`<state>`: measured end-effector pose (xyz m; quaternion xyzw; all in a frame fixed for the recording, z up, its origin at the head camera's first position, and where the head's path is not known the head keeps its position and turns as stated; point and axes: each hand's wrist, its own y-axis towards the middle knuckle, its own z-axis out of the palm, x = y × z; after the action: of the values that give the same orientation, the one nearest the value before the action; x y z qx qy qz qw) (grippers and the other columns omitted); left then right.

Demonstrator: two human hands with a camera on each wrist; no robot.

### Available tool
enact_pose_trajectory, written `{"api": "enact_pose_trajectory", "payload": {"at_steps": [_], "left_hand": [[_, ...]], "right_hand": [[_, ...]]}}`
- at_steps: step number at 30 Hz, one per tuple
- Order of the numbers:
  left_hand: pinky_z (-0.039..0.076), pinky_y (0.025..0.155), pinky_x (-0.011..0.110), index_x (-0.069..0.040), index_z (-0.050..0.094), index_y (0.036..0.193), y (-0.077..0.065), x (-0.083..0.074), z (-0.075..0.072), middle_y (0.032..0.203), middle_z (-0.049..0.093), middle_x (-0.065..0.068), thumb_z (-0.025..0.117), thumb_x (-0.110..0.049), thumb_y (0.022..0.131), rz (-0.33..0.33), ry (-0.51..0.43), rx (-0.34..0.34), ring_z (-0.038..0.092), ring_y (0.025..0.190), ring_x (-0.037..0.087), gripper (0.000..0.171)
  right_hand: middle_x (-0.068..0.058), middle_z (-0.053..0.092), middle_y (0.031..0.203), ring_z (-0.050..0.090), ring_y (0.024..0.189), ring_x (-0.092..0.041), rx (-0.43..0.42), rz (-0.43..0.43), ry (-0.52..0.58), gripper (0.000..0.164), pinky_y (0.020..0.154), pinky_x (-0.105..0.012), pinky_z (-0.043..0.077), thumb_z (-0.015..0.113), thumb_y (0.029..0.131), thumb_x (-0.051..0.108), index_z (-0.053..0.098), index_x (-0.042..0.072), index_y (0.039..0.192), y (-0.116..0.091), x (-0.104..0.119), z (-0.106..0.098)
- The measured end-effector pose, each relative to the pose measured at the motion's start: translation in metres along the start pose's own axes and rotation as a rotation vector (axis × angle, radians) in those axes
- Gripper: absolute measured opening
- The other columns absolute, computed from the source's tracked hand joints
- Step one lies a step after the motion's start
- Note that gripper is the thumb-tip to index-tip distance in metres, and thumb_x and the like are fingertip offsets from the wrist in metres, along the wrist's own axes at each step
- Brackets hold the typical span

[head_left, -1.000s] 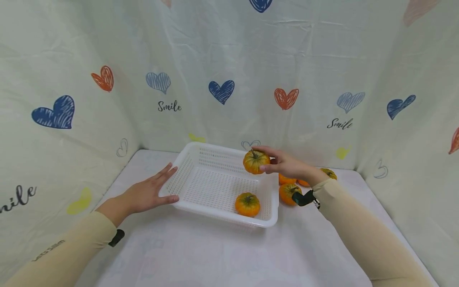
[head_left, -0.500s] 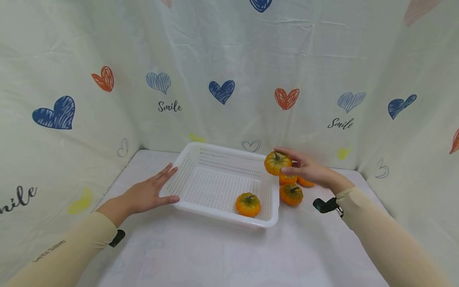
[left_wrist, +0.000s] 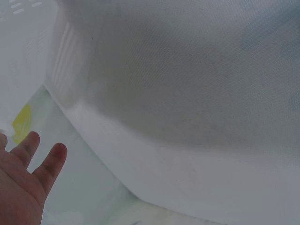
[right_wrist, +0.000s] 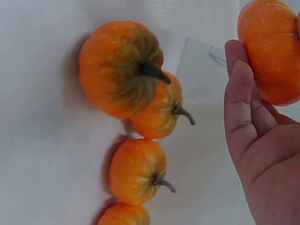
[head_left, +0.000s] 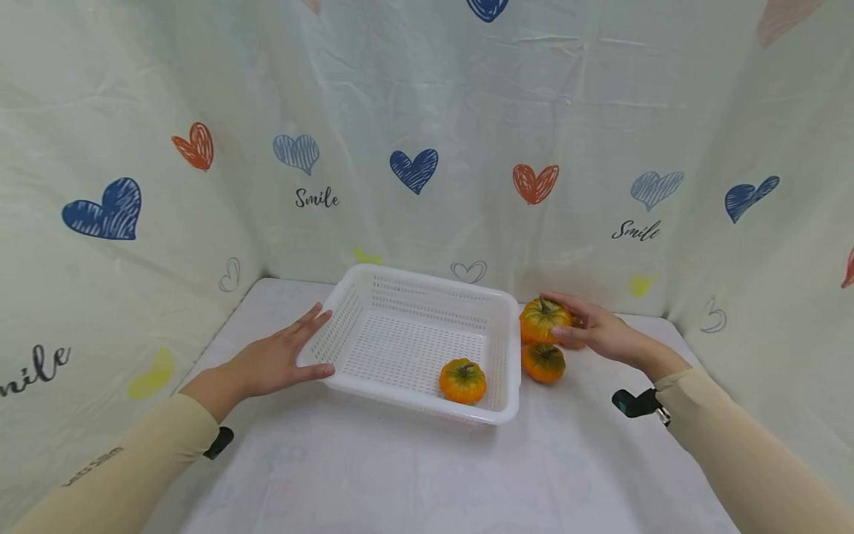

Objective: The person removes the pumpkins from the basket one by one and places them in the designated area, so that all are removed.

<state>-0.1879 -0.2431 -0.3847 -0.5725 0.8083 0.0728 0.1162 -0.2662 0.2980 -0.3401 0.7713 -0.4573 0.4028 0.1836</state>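
A small orange pumpkin (head_left: 543, 320) with a green-streaked top is held by my right hand (head_left: 600, 332), just right of the basket. In the right wrist view, the fingers curl along the side of this pumpkin (right_wrist: 272, 51). My left hand (head_left: 270, 363) rests at the left end of the white plastic basket (head_left: 400, 404), fingers spread along its wall and thumb on the front rim. One pumpkin (head_left: 462, 381) sits inside, near the front right corner. In the left wrist view, the left hand (left_wrist: 23, 183) shows straight, parted fingers.
Beside the basket's right end stands another pumpkin (head_left: 543, 363). The right wrist view shows several pumpkins in a line, among them a near one (right_wrist: 117, 70) and one farther along (right_wrist: 136, 171). A heart-printed curtain (head_left: 467, 96) hangs behind the white table (head_left: 373, 475).
My right hand has carried the pumpkin from over the basket rightward and down, past the right rim to above the other pumpkins. The left hand and basket have stayed put.
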Motion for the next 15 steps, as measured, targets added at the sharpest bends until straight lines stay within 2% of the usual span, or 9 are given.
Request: {"api": "enact_pose_trajectory", "payload": {"at_steps": [5,9,15], "left_hand": [[0.046,0.094,0.063,-0.014,0.016,0.161,0.0,0.0,0.001,0.167,0.006,0.01,0.055,-0.073,0.087,-0.001,0.0,0.003,0.037,0.138,0.046,0.102],[0.046,0.094,0.063,-0.014,0.016,0.161,0.0,0.0,0.001,0.167,0.007,0.011,0.058,-0.068,0.089,0.0,-0.001,0.0,0.037,0.138,0.047,0.099],[0.046,0.094,0.063,-0.013,0.016,0.161,0.0,0.0,0.0,0.167,0.007,0.011,0.057,-0.069,0.089,0.01,0.006,-0.003,0.036,0.138,0.047,0.099]], "right_hand": [[-0.015,0.029,0.155,0.046,0.127,-0.04,-0.023,0.036,0.039,0.071,0.098,-0.055,0.047,0.067,0.097,0.03,0.03,0.024,0.158,-0.01,-0.009,-0.004],[-0.015,0.031,0.154,0.045,0.126,-0.039,-0.056,0.064,0.02,0.072,0.098,-0.057,0.047,0.066,0.097,0.033,0.028,0.028,0.158,-0.018,-0.016,-0.009],[-0.018,0.026,0.157,0.047,0.125,-0.041,-0.065,0.083,0.062,0.074,0.093,-0.043,0.053,0.066,0.097,0.03,0.025,0.024,0.159,-0.027,-0.035,-0.013]]}}
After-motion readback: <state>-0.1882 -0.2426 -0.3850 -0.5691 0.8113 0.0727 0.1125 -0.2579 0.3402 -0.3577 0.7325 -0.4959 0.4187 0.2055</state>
